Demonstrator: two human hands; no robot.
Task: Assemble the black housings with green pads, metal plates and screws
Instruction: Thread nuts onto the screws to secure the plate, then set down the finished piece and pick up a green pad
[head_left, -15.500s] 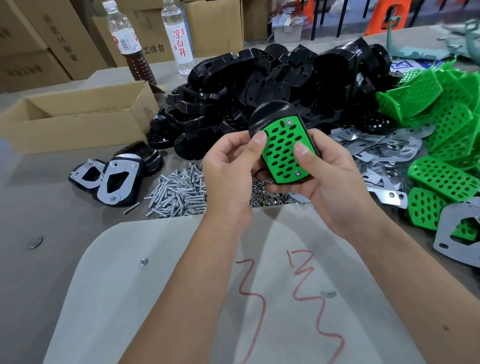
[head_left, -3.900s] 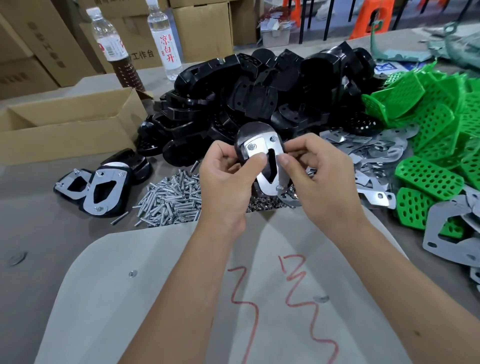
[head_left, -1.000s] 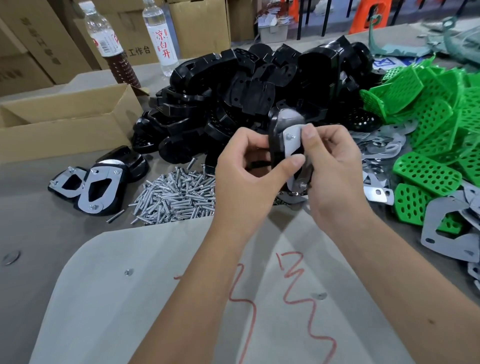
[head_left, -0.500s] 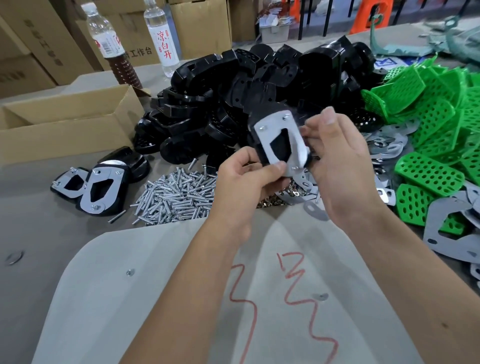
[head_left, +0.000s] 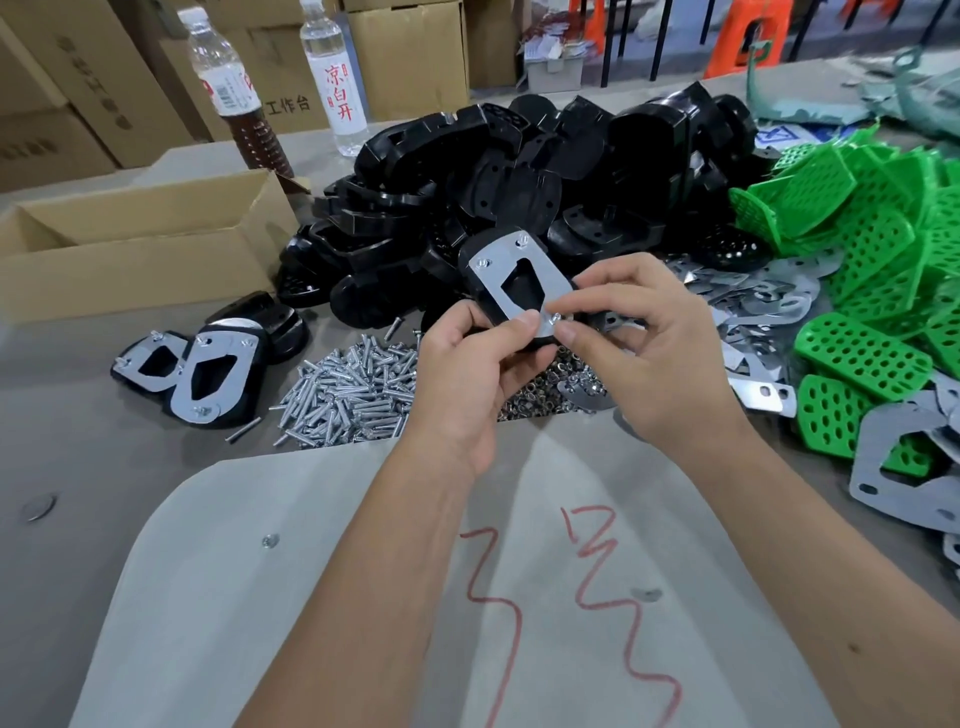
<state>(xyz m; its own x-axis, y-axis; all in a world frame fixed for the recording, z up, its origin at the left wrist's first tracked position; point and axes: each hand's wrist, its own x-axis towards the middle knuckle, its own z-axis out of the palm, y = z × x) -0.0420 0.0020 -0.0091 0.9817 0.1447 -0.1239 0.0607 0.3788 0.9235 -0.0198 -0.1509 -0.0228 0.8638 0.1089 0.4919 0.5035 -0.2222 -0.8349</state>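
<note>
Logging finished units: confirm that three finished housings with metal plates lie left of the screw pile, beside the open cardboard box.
Not three: the head view shows two finished housings with metal plates lying left of the screw pile, near the open cardboard box. A third is in the hands, not on the table.

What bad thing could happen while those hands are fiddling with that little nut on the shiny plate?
The right hand pinches something tiny at the metal plate. It might slip and vanish among the nuts below. The left hand has only a fingertip grip on the black housing, so twisting might tip it out onto the screws.
</note>
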